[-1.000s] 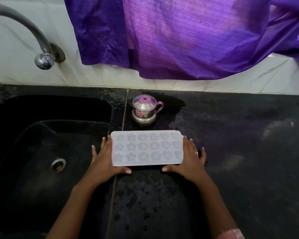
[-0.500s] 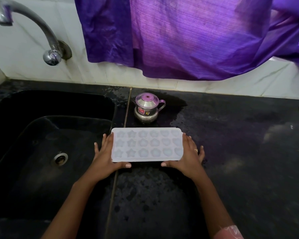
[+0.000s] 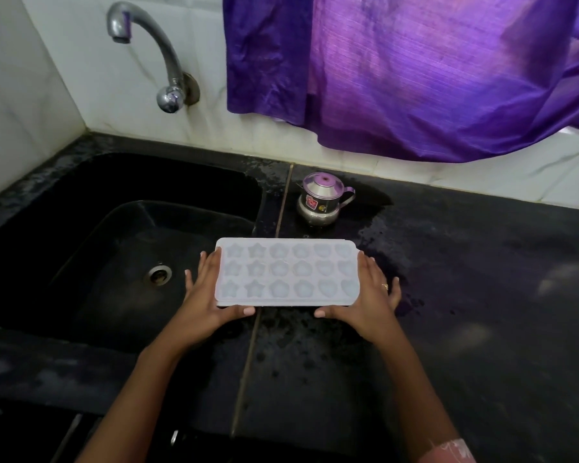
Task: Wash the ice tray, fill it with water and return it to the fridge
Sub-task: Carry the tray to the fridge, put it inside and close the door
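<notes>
A pale translucent ice tray (image 3: 286, 272) with star, flower and heart moulds lies level between my hands, its left end out over the edge of the black sink (image 3: 81, 228). My left hand (image 3: 208, 295) holds the tray's left end, fingers along the side and thumb hooked on the front edge. On the other end, my right hand (image 3: 368, 302), wearing a ring, grips the same way. No water shows in the moulds. The chrome tap (image 3: 147, 45) curves out over the sink's back left, with no water running.
A small steel pot with a lid (image 3: 321, 200) stands just behind the tray on the wet black counter (image 3: 465, 295). The sink drain (image 3: 157, 274) is left of my left hand. A purple curtain (image 3: 415, 71) hangs over the back wall.
Both hands have carried the tray a little to the left, toward the sink. The view has swung left, bringing the whole tap into sight.
</notes>
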`<state>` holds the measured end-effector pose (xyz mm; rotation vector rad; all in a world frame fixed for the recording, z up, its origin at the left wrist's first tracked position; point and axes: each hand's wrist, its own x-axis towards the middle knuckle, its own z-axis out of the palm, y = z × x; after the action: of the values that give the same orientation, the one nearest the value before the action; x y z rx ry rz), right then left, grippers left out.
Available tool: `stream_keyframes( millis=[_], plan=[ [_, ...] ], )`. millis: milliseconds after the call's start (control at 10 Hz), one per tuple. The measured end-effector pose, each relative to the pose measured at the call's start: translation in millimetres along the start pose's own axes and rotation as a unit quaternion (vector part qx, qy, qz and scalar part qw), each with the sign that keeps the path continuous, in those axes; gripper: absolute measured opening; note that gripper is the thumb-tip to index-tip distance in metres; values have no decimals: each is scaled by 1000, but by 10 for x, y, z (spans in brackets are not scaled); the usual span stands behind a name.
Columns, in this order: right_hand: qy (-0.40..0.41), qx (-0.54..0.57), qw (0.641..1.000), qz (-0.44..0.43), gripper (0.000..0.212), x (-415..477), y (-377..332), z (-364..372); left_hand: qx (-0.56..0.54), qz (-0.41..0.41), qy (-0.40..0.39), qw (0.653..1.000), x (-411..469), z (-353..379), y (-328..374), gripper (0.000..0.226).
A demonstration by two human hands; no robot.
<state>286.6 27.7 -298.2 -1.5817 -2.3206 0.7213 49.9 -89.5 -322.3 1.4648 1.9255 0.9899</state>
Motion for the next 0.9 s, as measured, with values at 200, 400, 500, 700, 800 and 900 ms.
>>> stream_keyframes(
  millis=[200, 400, 500, 700, 800, 900],
  plan=[
    [-8, 13, 999, -34, 132, -237, -267, 63, -6, -18, 27, 999, -437, -239, 12, 116],
    [-34, 34, 995, -89, 130, -571, -549, 145, -1, -51, 62, 997, -1001, -462, -15, 125],
    [-58, 30, 991, -116, 130, -749, -724, 214, -4, -70, 89, 994, -1365, -559, -31, 123],
    [-94, 25, 982, -165, 130, -1044, -1051, 413, -2, -110, 132, 985, -1986, -727, -142, 128],
    [-113, 18, 977, -181, 129, -1166, -1178, 501, 7, -131, 153, 979, -2238, -787, -180, 132],
    [-141, 23, 968, -209, 130, -1334, -1348, 606, 10, -154, 181, 971, -2588, -850, -199, 133]
  ],
)
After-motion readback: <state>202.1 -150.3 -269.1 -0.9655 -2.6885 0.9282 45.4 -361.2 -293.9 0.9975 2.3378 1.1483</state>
